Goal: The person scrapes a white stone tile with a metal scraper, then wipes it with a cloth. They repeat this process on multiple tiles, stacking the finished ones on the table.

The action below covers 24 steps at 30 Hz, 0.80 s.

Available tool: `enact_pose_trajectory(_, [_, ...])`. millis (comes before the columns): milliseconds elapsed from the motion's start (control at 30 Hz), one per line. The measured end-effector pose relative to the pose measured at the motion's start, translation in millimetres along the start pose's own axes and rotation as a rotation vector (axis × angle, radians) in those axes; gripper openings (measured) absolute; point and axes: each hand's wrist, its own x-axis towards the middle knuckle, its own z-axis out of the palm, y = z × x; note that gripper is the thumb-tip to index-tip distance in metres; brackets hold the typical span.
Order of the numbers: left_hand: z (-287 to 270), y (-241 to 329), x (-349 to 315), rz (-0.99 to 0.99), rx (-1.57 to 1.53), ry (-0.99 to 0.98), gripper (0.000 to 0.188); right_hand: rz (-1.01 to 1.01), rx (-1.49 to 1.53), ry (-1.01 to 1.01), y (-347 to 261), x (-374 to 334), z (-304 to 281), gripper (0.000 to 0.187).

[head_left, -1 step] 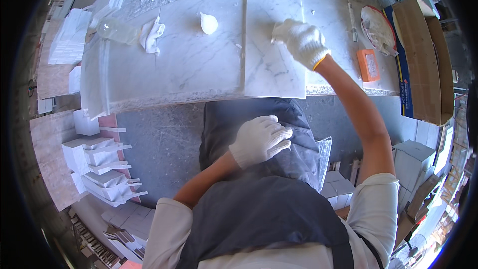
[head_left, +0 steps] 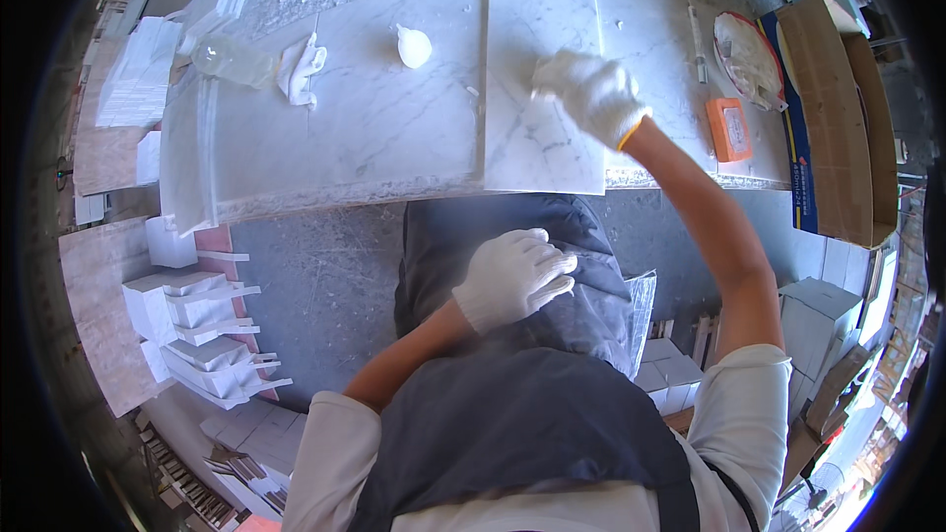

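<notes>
A rectangular white marble tile (head_left: pixel 537 138) lies on the long marble workbench (head_left: pixel 374 128), reaching to its near edge. My right hand (head_left: pixel 591 94), in a white knitted glove, presses on the tile's upper right part with its fingers curled. Whether it holds a cloth or pad is hidden under the glove. My left hand (head_left: pixel 512 276), also in a white glove, rests flat on my dark apron over my lap, below the bench edge, and holds nothing.
On the bench lie a white crumpled lump (head_left: pixel 414 46), a white rag (head_left: pixel 301 69) and a clear bottle (head_left: pixel 232 59) at left. An orange block (head_left: pixel 727 128), a round disc (head_left: pixel 747 54) and a cardboard box (head_left: pixel 838 108) are at right. Stacked white tiles (head_left: pixel 197 335) stand on the floor at left.
</notes>
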Motion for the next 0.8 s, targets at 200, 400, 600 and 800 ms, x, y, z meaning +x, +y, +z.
enact_pose_trajectory(200, [-1, -1, -5, 0.021, -0.003, 0.037, 0.025, 0.005, 0.106, -0.334, -27, -63, 1, 0.021])
enact_pose_trajectory(400, [0, 2, -6, -0.003, 0.050, -0.051, 0.025, 0.066, -0.044, -0.097, 20, -72, -43, 0.021])
enact_pose_trajectory(600, [-1, 5, -5, 0.008, 0.069, 0.001, 0.025, 0.582, -0.014, 0.107, 43, -81, -46, 0.035])
enact_pose_trajectory(800, [2, 5, -5, -0.016, 0.047, -0.045, 0.025, 0.554, -0.085, 0.510, 49, -111, -37, 0.032])
